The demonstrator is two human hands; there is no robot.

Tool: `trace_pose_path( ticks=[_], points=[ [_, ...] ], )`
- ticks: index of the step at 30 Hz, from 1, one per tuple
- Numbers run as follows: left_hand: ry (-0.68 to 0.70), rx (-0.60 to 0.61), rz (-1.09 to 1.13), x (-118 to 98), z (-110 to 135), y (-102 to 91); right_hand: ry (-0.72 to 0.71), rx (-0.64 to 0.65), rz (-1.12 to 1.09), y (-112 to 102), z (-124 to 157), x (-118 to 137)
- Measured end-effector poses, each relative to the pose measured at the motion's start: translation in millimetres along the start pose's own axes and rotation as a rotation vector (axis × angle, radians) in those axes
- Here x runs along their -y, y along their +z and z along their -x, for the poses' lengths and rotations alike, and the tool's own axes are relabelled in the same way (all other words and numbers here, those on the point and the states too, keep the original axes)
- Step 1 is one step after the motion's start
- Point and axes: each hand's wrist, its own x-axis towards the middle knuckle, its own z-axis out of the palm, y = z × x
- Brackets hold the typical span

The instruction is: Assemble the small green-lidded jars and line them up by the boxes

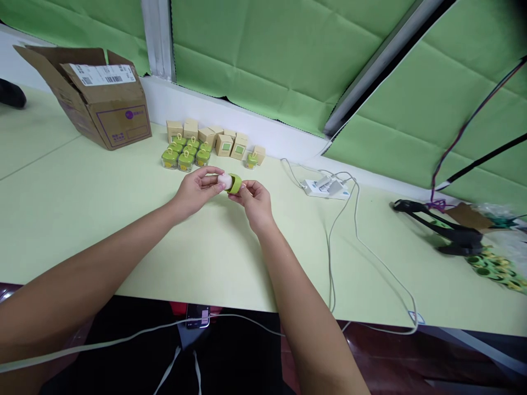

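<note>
One small, rounded, whitish piece (224, 179): held up between the hands, over the pale green counter (206, 249).
Left hand (195, 193): pinching the whitish piece between thumb and fingertips, from its left side.
Right hand (257, 206): pinching a lime-green, open, ring-like piece (235, 184) by its right side.
Whitish to lime-green: side by side and close, the whitish piece on the left; whether it reaches inside the ring is too small to tell.
Line through both pieces: roughly left to right, from one hand to the other.
Nearer hand: left for the whitish piece, right for the ring.
Clear containers with green lids (186, 159): clustered just beyond the left hand.
</note>
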Motion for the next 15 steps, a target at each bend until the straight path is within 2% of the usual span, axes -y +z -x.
trace_pose_path(
  ticks=[6,15],
  points=[
    [-0.016,-0.019,-0.014,-5.2,1.2,1.9,-0.024,0.034,0.017,0.5,-0.2,-1.8],
    [0.032,-0.019,-0.034,-5.1,0.8,1.1,-0.072,0.024,0.024,2.0,1.5,2.8]
  ],
)
